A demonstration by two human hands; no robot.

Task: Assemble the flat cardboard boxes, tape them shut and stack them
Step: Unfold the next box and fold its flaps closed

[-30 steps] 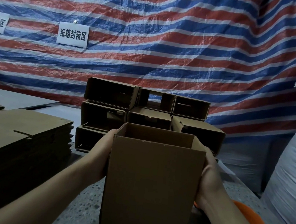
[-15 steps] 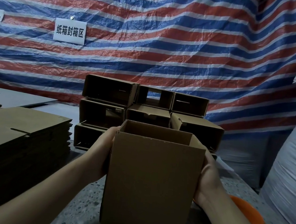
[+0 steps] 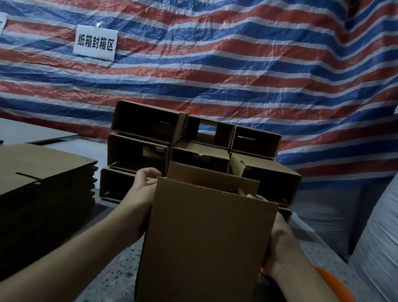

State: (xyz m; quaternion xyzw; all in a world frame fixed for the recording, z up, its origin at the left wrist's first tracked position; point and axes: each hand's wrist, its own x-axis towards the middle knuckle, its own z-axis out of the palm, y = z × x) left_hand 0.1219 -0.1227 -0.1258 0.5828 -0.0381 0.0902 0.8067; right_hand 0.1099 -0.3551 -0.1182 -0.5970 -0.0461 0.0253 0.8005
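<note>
Before a striped tarp (image 3: 231, 53), an upright box (image 3: 205, 250) stands mid-bench (image 3: 110, 278), clasped between left hand (image 3: 140, 193) and right hand (image 3: 278, 240). Its top gapes; folding the flaps inward likely comes next.

One open box (image 3: 205, 250) stands upright on the table (image 3: 109, 288), with two hands on it, the left hand (image 3: 140, 193) and the right hand (image 3: 279, 242). Behind it is one pile of assembled boxes (image 3: 192, 155), with at least eight counted in three tiers; the lower ones are partly hidden. There is one main stack of flat cardboard blanks (image 3: 22, 193), two white signs (image 3: 95, 42) on one striped tarp (image 3: 256, 57), and one orange object (image 3: 334, 287) at the right
</note>
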